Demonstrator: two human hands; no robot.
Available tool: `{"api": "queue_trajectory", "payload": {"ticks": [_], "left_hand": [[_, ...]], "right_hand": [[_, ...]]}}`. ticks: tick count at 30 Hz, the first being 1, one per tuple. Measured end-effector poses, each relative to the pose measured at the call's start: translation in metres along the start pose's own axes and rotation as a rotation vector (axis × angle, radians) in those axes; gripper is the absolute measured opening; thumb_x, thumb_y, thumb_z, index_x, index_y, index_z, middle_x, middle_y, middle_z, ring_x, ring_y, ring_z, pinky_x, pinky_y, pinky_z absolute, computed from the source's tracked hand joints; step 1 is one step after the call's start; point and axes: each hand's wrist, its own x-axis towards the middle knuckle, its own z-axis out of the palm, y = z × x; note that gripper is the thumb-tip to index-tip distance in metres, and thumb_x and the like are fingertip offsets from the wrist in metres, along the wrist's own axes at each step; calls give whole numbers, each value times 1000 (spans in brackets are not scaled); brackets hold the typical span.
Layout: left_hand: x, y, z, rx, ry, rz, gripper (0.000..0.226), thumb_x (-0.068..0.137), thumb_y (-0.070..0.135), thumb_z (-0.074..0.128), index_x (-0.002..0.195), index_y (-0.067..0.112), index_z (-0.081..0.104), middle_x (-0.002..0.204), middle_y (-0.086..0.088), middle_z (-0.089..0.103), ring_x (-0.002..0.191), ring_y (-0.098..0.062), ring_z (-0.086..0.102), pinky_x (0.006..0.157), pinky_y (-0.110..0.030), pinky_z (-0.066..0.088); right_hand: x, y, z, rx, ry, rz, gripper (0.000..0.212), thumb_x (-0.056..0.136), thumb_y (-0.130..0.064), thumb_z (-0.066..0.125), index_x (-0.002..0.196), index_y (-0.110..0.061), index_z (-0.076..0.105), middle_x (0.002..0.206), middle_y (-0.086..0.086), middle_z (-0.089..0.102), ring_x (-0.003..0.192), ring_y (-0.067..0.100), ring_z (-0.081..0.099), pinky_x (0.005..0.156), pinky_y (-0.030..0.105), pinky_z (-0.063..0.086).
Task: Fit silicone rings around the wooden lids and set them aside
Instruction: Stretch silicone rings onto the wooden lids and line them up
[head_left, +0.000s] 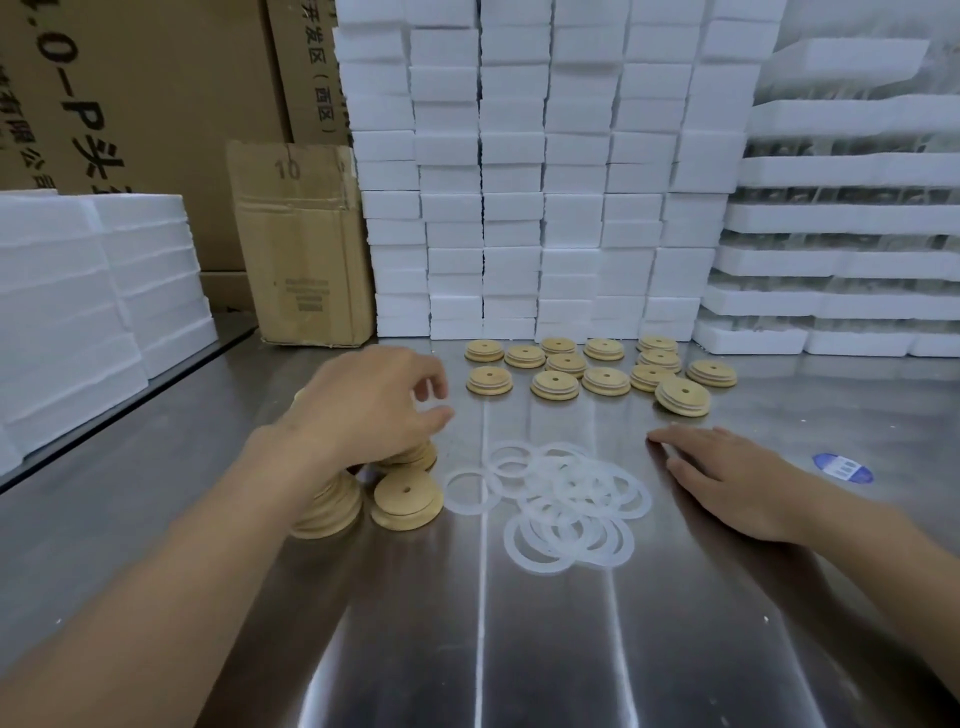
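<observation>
item 1, nearest: steel table, bare and reflecting, running from 6 o'clock outward.

item 2: silicone rings, translucent white, lying flat and overlapping in a loose heap at centre; one stray ring sitting just off the heap toward 9 o'clock. being round and flat, they are showing no long axis and pointing no way.

item 3: right hand, resting palm down on the table at 3 o'clock of the heap, fingers together and extended toward 10 o'clock, gripping nothing. this hand is lying nearer the rings.

item 4: unfitted wooden lids, stacked in short piles at 9 o'clock of the rings, the front one tilting, hole facing up.

item 5: left hand, hovering over those piles, fingers curled and slightly apart, holding nothing visible; the lids are lying directly below and toward 5 o'clock of it. judged next: this hand is taking a lid while the right is drawing a ring.

item 6: finished lids, spread flat at 12 o'clock, pale bands showing at several rims.

item 7, farthest: foam blocks stacked behind; cardboard box at 11 o'clock.
</observation>
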Motion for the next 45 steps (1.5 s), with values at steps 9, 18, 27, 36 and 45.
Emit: {"api": "queue_trajectory", "payload": {"ticks": [9,18,27,36,45], "left_hand": [[2,-29,17,70,106,-213,42,106,48,54,146,37,62,140,5,67,130,-26,58,102,-48,49],[5,-28,32,-30,225,-286,19,100,54,65,111,40,73,102,7,78,103,-23,69,87,-40,50],[5,49,29,-959,307,-208,47,84,17,89,116,43,67,126,11,60,98,-17,69,73,-17,53],[-15,106,77,-1303,-13,-285,76,79,3,92,126,53,58,126,4,67,108,-16,73,82,-31,65],[-9,102,86,-1470,41,-386,45,92,-8,75,117,30,75,122,1,74,106,-15,76,78,-28,66]], "right_hand": [[2,2,1,-2,4,2,46,111,-43,31,157,-43,33,164,-8,40,151,27,35,123,47,31],[3,2,2,-15,15,-3,46,111,-43,32,157,-42,34,165,-9,39,152,26,35,123,47,32],[-8,-27,5,199,252,-162,22,102,-44,56,115,-40,73,111,-22,69,103,4,63,88,27,49],[-15,-51,11,265,198,-267,30,92,-55,71,119,-42,69,121,-24,63,114,1,57,99,28,48],[-17,-58,14,403,328,-287,13,93,-30,70,90,-41,64,107,-19,69,105,2,59,92,24,46]]}}
